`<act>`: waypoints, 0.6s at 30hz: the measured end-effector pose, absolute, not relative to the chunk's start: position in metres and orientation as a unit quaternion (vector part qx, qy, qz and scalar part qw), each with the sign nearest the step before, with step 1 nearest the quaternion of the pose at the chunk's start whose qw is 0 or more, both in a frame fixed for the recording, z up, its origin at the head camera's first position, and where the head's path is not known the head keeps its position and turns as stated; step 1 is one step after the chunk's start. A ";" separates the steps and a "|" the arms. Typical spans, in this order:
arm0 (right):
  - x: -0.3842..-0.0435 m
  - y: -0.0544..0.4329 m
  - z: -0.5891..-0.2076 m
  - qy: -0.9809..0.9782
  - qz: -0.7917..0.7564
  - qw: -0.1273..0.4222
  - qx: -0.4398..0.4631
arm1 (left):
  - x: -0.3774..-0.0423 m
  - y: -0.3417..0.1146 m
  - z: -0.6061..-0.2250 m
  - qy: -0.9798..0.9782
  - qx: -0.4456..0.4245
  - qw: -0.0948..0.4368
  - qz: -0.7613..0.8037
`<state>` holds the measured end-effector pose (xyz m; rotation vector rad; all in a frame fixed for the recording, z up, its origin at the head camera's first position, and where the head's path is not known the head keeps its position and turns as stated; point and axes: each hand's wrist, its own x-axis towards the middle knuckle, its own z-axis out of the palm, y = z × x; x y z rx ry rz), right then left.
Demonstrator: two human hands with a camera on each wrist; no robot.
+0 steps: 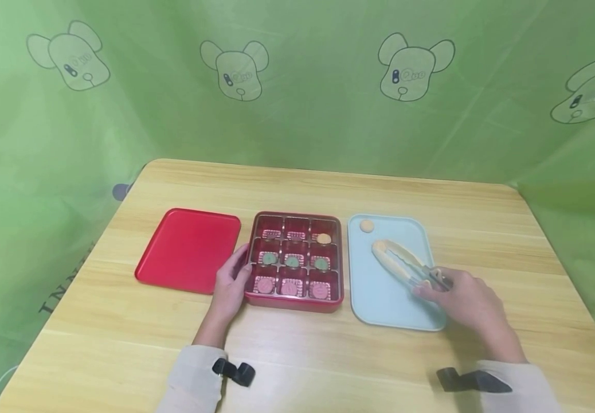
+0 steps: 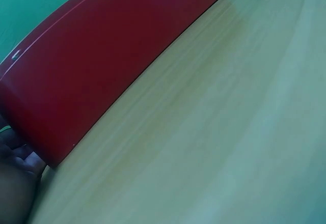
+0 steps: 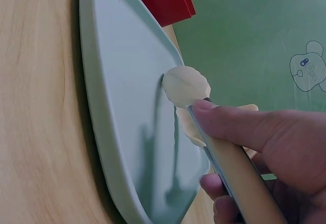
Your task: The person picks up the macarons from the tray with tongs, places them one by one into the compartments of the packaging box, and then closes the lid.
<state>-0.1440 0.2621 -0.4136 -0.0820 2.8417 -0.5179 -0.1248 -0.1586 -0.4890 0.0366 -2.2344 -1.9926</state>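
My right hand (image 1: 470, 298) grips a pair of cream-coloured tongs (image 1: 400, 265) by the handles, with the thumb pressed along one side. At the tongs' tips, low over the pale blue tray (image 1: 392, 307), a small pale orange round piece (image 1: 380, 245) shows. Another such disc (image 1: 367, 226) lies at the tray's back left. My left hand (image 1: 231, 284) holds the left side of a red box (image 1: 293, 304), thumb at its rim. In the box's compartments sit pink discs (image 1: 265, 285) in front, green discs (image 1: 292, 261) in the middle and one orange disc (image 1: 324, 238) at back right.
A red lid (image 1: 189, 249) lies flat left of the box, close to my left hand. Box and tray stand side by side with a narrow gap. The wooden table (image 1: 297, 355) meets a green printed curtain (image 1: 318, 126) behind.
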 end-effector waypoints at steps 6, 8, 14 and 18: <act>-0.144 0.261 -0.414 0.976 -0.178 0.126 -0.027 | -0.127 -0.159 -0.498 -0.746 0.009 0.086 -0.660; -0.144 0.261 -0.413 0.975 -0.179 0.127 -0.026 | -0.127 -0.159 -0.498 -0.747 0.009 0.084 -0.660; -0.145 0.258 -0.411 0.975 -0.185 0.122 -0.029 | -0.127 -0.159 -0.497 -0.746 0.012 0.076 -0.661; -0.146 0.254 -0.409 0.974 -0.191 0.114 -0.036 | -0.125 -0.159 -0.489 -0.744 0.018 0.066 -0.665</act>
